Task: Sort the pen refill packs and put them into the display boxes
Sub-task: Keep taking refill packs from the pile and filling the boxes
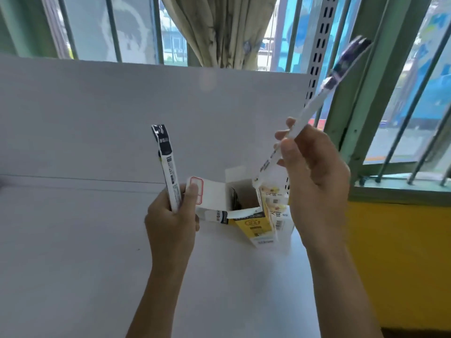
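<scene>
Two refill packs are held above the white counter (73, 240). The left hand (170, 223) curls its fingers (192, 191) round the foot of the upright refill pack (167, 164), dark end up. The right hand (314, 181) pinches the slanted refill pack (314, 111) low on its length; its dark end points up-right and its lower tip sits at the mouth of the open display box (246, 213).

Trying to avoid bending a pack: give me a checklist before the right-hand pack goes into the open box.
1. Flap of the display box open: ok.
2. Right hand grips the tilted pack: ok.
3. Tilted pack's lower end centred over the opening: cannot tell; it sits near the right rim.
4. Room left inside: cannot tell; something dark shows inside.
5. Left hand holds the upright pack clear of the opening: ok.
</scene>
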Demonstrator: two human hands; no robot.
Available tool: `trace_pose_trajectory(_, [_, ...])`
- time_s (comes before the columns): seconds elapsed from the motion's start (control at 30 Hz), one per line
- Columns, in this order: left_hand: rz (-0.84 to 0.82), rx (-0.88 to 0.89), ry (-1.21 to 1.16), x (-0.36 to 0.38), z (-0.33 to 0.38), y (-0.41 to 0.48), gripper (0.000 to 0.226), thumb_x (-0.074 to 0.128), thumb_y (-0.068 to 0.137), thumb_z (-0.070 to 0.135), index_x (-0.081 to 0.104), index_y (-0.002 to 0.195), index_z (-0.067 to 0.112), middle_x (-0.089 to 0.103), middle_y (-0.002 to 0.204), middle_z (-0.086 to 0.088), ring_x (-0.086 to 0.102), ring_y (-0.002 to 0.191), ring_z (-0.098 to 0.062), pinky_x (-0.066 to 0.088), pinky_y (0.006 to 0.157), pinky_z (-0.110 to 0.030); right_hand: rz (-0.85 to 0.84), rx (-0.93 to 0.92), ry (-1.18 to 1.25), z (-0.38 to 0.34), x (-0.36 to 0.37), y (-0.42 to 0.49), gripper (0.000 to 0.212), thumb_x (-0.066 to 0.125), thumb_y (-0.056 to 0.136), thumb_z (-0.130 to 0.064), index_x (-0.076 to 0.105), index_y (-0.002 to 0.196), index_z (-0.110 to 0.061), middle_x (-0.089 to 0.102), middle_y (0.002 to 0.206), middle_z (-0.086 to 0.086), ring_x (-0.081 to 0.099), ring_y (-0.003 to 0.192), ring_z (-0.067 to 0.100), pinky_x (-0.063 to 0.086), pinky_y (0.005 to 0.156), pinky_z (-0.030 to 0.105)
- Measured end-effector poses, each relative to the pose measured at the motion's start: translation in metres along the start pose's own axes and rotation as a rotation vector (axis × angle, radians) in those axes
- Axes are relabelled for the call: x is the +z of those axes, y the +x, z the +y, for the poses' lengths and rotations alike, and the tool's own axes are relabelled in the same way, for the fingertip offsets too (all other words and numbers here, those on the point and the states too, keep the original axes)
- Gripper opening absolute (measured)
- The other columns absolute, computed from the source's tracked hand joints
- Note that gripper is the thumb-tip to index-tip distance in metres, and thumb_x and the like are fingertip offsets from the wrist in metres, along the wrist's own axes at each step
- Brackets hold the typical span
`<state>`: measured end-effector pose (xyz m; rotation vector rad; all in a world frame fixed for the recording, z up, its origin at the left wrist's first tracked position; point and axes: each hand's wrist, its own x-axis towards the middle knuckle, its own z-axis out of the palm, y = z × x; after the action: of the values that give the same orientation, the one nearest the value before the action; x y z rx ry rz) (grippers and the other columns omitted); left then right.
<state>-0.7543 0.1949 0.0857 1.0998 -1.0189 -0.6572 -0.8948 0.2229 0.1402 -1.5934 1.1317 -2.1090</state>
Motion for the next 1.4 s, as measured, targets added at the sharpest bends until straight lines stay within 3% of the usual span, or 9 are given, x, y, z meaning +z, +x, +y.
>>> trace_pose_trajectory(0.23, [0.025,0.001,0.005,-0.002,0.003,-0.008,0.024,0.062,0.086,0.028,0.058,0.064,0.019,0.049,0.046,0.005,0.044,0.034,-0.004,0.033,0.034,-0.014,-0.398,-0.029,-0.508,0.022,0.006,-0.011,0.035,0.064,0.083,-0.024,0.060,0.118,-0.026,0.051,0.106,-0.022,0.048,0.097,-0.004,0.040,0.083,0.008])
trace_pose_trajectory(0.4, [0.032,-0.035,-0.029,-0.008,0.002,-0.006,0.025,0.062,0.087,0.025,0.058,0.064,0.018,0.049,0.039,0.009,0.040,0.033,-0.004,0.030,0.034,-0.013,-0.550,0.150,-0.284,0.041,-0.016,-0.022,0.080,0.074,0.069,-0.042,0.032,0.137,-0.039,0.036,0.130,-0.027,0.037,0.115,-0.017,0.031,0.092,0.002])
trace_pose_trajectory(0.53, [0.032,-0.085,-0.041,-0.010,0.001,-0.005,0.027,0.060,0.088,0.027,0.055,0.063,0.019,0.045,0.036,0.010,0.036,0.032,-0.005,0.026,0.032,-0.014,-0.743,0.332,-0.243,0.063,-0.029,-0.030,0.092,0.080,0.056,-0.043,0.031,0.133,-0.052,0.045,0.131,-0.020,0.044,0.120,-0.003,0.041,0.100,0.029])
trace_pose_trajectory(0.6, [0.060,-0.093,-0.013,-0.011,0.001,-0.004,0.030,0.058,0.088,0.029,0.053,0.060,0.020,0.042,0.038,0.010,0.035,0.035,-0.004,0.028,0.036,-0.018,-0.708,0.261,-0.349,0.073,-0.024,-0.032,0.082,0.081,0.065,-0.026,0.037,0.128,-0.053,0.051,0.124,-0.020,0.046,0.117,0.003,0.041,0.100,0.034])
trace_pose_trajectory(0.73, [0.281,-0.087,-0.193,-0.025,0.010,0.002,0.029,0.042,0.090,0.019,0.051,0.062,0.020,0.049,0.058,0.005,0.041,0.049,-0.011,0.034,0.046,-0.021,-0.614,0.131,-0.466,0.074,-0.013,-0.031,0.064,0.076,0.073,-0.016,0.046,0.123,-0.043,0.044,0.102,-0.036,0.047,0.097,-0.006,0.035,0.084,0.013])
trace_pose_trajectory(0.83, [0.400,0.104,-0.252,-0.035,0.024,-0.005,0.027,0.034,0.092,0.026,0.049,0.069,0.023,0.045,0.070,0.007,0.045,0.060,-0.005,0.038,0.053,-0.015,-0.628,0.091,-0.509,0.075,-0.009,-0.035,0.062,0.076,0.073,-0.016,0.049,0.126,-0.033,0.040,0.099,-0.038,0.044,0.092,-0.013,0.032,0.078,0.001])
trace_pose_trajectory(0.93, [0.319,0.308,-0.235,-0.031,0.030,-0.020,0.023,0.029,0.097,0.025,0.050,0.087,0.026,0.044,0.079,0.012,0.046,0.067,0.004,0.039,0.061,-0.009,-0.662,0.041,-0.536,0.077,-0.007,-0.039,0.063,0.076,0.073,-0.018,0.048,0.127,-0.033,0.043,0.105,-0.030,0.039,0.092,-0.016,0.026,0.077,-0.005])
trace_pose_trajectory(1.1, [0.132,0.276,-0.155,-0.015,0.016,-0.023,0.024,0.035,0.093,0.032,0.054,0.107,0.026,0.053,0.087,0.020,0.057,0.078,0.008,0.044,0.063,-0.008,-0.672,0.009,-0.549,0.076,-0.007,-0.038,0.062,0.076,0.073,-0.018,0.048,0.127,-0.032,0.038,0.102,-0.034,0.032,0.094,-0.028,0.021,0.078,-0.010])
trace_pose_trajectory(1.4, [0.175,0.201,-0.121,-0.013,0.002,-0.023,0.019,0.038,0.092,0.037,0.055,0.101,0.036,0.059,0.094,0.018,0.059,0.090,0.004,0.047,0.081,-0.018,-0.675,0.044,-0.563,0.074,-0.008,-0.039,0.064,0.074,0.075,-0.020,0.045,0.130,-0.032,0.042,0.112,-0.024,0.037,0.106,-0.003,0.033,0.094,0.022])
